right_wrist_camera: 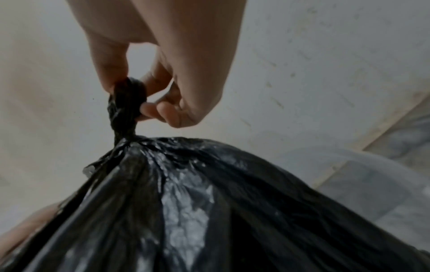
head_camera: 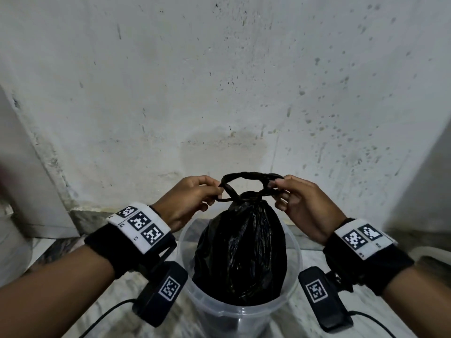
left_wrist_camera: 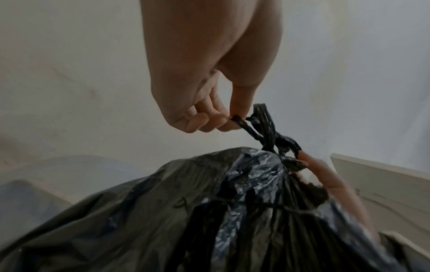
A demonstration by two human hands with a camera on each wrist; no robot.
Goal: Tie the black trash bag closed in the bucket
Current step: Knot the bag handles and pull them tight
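The black trash bag (head_camera: 240, 250) is seated in the clear bucket (head_camera: 240, 313) at 6 o'clock, its twisted ties (head_camera: 251, 178) pinched at 9 o'clock by the left hand (head_camera: 188, 200) and at 3 o'clock by the right hand (head_camera: 305, 203)

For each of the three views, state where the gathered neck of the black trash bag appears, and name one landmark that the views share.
Head: neck at centre, between left hand and right hand.
Left wrist: neck right of centre, below the fingers.
Right wrist: neck left of centre, under the fingers.
Shared landmark: the bag's glossy black bulge.
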